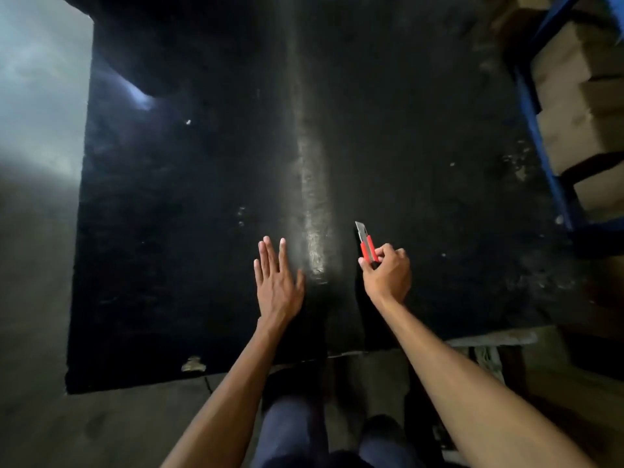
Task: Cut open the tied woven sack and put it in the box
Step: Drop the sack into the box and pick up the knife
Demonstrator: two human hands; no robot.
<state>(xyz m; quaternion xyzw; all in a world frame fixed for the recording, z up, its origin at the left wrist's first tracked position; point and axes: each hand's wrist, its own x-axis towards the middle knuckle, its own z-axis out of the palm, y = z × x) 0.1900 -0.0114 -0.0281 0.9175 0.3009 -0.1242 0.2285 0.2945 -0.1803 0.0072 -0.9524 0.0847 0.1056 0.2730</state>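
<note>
My right hand grips a red utility knife, its grey blade extended and pointing up and away from me. My left hand is held flat with straight fingers over a large black surface, just left of a shiny raised ridge that runs away from me down its middle. Whether the palm touches the surface is unclear. No woven sack and no open box can be made out in this dim view.
A blue metal shelf frame with stacked cardboard boxes stands at the right. Grey concrete floor lies in front of the black surface, a pale wall at the left. My legs show at the bottom.
</note>
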